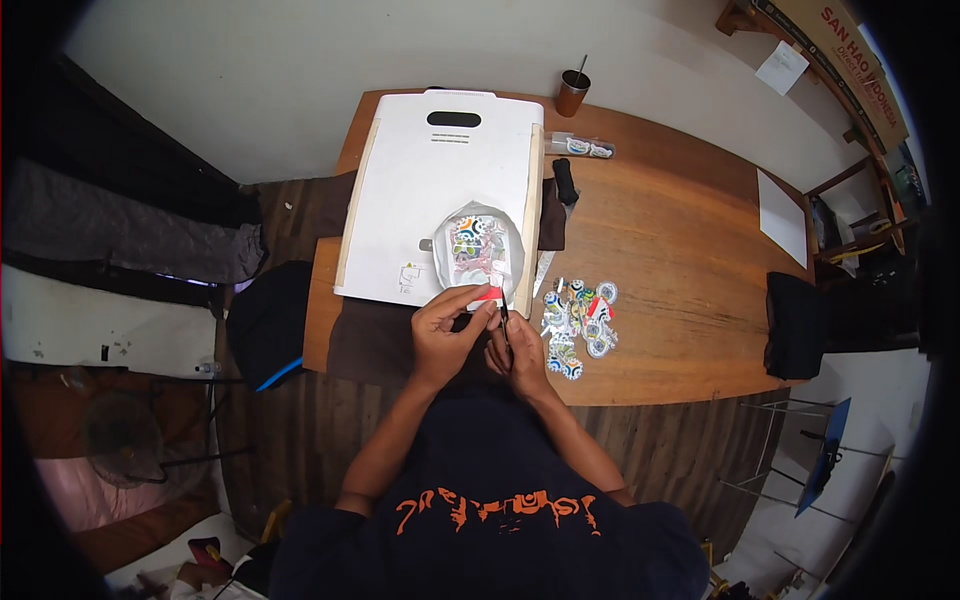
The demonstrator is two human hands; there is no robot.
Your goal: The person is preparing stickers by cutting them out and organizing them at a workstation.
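Two bare hands meet over the near edge of a white panel (392,205), the forearms slanting inward from below. The left hand (443,338) turns rightward, thumb and fingertips pinching a small red and white piece (488,293) at the near rim of a white open bag. Just beside it, the right hand (524,360) curls its fingers round a slim dark tool (506,325), probably scissors, pointing away from the body; I cannot tell whether its blades are apart.

The panel has a dark slot near its far end. On it, directly ahead of the fingers, stands the white open bag (438,262), holding colourful scraps (470,235); the fingers and the red piece cover part of its near rim. Right of the panel come a black pouch (566,182), a brown tumbler (572,98) with a straw, a pile of colourful round cutouts (575,325) near the right hand, and a clear packet (592,148). Farther right are a white sheet (782,218) and a black bundle (793,325).

Leftmost in the room, grey cloth (130,225) hangs above a fan (122,438). Dark plank flooring (640,450) surrounds the brown wooden table (680,250); a cardboard box (835,55) sits high at right.
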